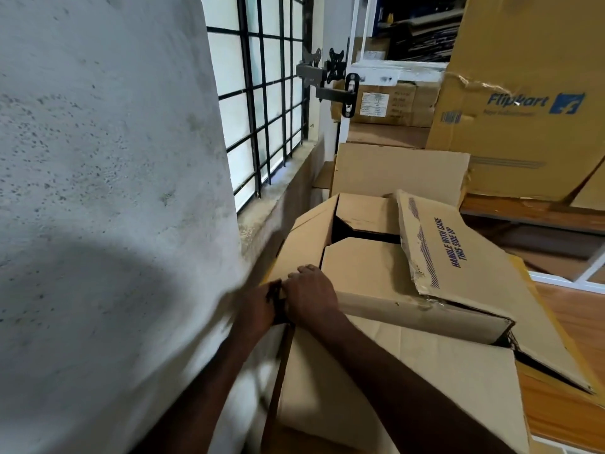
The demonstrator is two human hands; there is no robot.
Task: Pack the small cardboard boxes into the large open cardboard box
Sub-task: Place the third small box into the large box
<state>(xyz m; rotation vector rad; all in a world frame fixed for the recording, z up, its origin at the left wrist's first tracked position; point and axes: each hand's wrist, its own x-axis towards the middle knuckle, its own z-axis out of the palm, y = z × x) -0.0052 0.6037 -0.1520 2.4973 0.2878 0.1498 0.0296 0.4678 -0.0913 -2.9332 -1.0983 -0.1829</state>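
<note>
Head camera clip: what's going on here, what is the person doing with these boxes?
A person stands beside a white wall with both hands at the near left corner of a large cardboard box. The left hand is down the box's outer side by the wall; the right hand rests on top of a flap. The flaps are partly folded in, and one printed flap is torn. Smaller boxes are not visible inside. A Flipkart box stands behind.

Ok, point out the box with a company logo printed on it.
It's the big box at the upper right, with the blue Flipkart name and logo. The box under the hands only carries handling text; the others look plain or have paper labels.
</note>
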